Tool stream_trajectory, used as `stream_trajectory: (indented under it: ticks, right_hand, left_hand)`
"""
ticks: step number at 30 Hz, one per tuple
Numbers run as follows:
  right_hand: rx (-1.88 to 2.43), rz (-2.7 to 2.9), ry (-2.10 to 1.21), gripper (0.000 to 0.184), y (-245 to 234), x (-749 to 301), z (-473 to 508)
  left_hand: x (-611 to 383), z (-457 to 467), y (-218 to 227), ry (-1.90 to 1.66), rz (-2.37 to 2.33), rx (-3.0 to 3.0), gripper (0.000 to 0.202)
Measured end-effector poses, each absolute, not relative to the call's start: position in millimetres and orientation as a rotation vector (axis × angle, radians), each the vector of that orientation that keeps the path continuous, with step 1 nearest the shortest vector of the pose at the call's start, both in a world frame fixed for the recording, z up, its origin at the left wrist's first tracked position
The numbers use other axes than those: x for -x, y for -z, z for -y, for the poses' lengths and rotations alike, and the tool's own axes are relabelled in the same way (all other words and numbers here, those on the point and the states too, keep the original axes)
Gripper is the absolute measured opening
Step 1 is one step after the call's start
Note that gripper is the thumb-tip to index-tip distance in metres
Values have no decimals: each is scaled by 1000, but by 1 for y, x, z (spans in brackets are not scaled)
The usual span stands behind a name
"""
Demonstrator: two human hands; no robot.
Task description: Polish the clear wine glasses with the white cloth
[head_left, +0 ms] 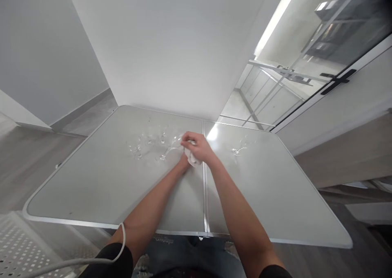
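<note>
Near the middle of the table, my right hand (197,146) is closed, with its thumb and fingers curled around a crumpled white cloth (192,158). Just under it is my left hand (184,162), whose fingers are hidden behind the cloth and the right hand. A clear stemmed glass (170,150) is close to the hands on their left; whether a hand touches it cannot be made out. Several more clear glasses (136,150) stand together farther left, their outlines faint. Right of the hands, another clear glass (236,151) stands alone on the table.
The pale folding table (92,180) has a metal rim and a centre seam (204,204). A white wall (165,57) rises behind it. At the right is a glass door with a black handle (338,81). A white cable (88,261) loops at my left arm.
</note>
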State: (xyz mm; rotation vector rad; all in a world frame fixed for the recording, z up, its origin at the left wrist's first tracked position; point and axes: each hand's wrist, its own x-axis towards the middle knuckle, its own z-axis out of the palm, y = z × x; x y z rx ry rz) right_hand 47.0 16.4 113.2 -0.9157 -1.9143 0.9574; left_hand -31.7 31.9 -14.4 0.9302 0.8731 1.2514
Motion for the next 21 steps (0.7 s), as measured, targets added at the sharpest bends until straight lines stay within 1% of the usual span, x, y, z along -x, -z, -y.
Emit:
stream_trajectory:
  ticks: [2,4,5,6,7,10,12,13,15,17,20,21]
  right_hand:
    - [908,1811,-1031,19,-117,-85,-18]
    - [966,1780,-1075,22,-117,-119,-19]
    - [999,1780,-1089,23,-115,-132,-19]
    - [1026,1782,-1097,24,-112,-142,-18]
    - [1048,1783,-1103,24,-109,-150,-17]
    - [1093,1695,-1144,23,-98,-159,-12]
    - [1093,1465,-1187,30,-89,-157,-8]
    - [1071,1318,-1203,35,-84,-155,-6]
    - [986,1057,-1218,42,-74,-149,-2]
    - [907,933,-1229,46,-63,-141,1]
    - [864,919,-1232,43,-50,-126,3]
    - [862,940,-1235,42,-46,-121,3]
  left_hand:
    - [37,-32,10,-1205,-778,-880,54]
    - [43,-29,4,-1065,-561,-819,79]
    - [46,-27,1,-994,-460,-813,88]
    - [48,-24,-2,-925,-387,-832,91]
    - [49,-21,-5,-864,-344,-872,87]
    - [47,-14,-12,-761,-371,-1002,57]
    - [44,-11,-14,-811,-440,-1011,41]
    - [42,-11,-15,-867,-470,-995,38]
    - [40,-11,-16,-972,-528,-965,35]
    - [40,-12,-14,-1007,-599,-985,36]
    - [39,-14,-8,-946,-688,-1083,49]
    - [39,-15,-5,-939,-708,-1111,48]
